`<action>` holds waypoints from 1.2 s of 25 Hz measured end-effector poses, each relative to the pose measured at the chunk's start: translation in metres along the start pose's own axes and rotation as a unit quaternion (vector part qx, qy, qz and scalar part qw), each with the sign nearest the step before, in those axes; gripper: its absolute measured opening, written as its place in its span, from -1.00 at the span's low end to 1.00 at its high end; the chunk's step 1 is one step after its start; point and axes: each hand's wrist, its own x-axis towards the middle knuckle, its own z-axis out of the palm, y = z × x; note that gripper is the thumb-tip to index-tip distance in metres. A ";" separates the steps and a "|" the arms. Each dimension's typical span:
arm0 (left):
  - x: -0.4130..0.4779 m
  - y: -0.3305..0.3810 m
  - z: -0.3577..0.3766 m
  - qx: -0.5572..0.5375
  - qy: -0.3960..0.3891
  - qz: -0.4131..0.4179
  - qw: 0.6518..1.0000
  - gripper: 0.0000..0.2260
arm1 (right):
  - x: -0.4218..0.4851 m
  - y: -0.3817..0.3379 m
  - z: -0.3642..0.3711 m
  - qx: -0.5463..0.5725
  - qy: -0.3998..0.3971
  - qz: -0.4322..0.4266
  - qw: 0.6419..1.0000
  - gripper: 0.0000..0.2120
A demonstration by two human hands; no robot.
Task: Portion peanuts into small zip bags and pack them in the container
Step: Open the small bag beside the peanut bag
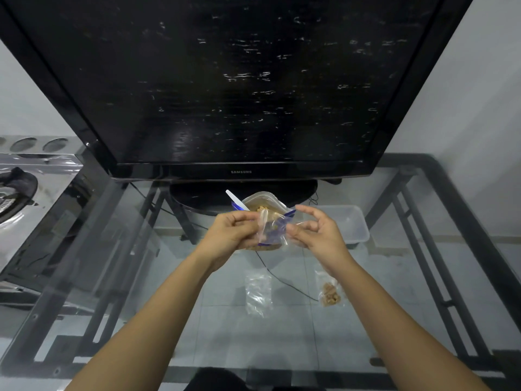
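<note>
**Bag-opening step: spill risk**

Head view: both hands are holding a small zip bag (272,231) above the glass table's (394,320) far edge. Left hand (234,231) is pinching one lip, right hand (313,231) the other. Uneven pulling could be tearing the film or tipping the peanut supply bag (265,206) just behind the fingers

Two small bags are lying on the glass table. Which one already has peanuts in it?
The small bag on the right, below the right forearm, holds a clump of peanuts. The bag left of it looks clear and empty.
</note>
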 end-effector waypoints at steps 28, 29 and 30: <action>0.034 0.026 -0.009 0.228 0.014 0.090 0.969 -0.93 | 0.040 -0.016 0.017 -0.456 -0.051 -0.268 0.847 -0.27; 0.035 0.027 -0.009 0.230 0.016 0.088 0.969 -0.93 | 0.042 -0.016 0.018 -0.447 -0.049 -0.270 0.851 -0.30; 0.037 0.027 -0.009 0.230 0.017 0.085 0.969 -0.93 | 0.044 -0.015 0.018 -0.434 -0.045 -0.275 0.857 -0.34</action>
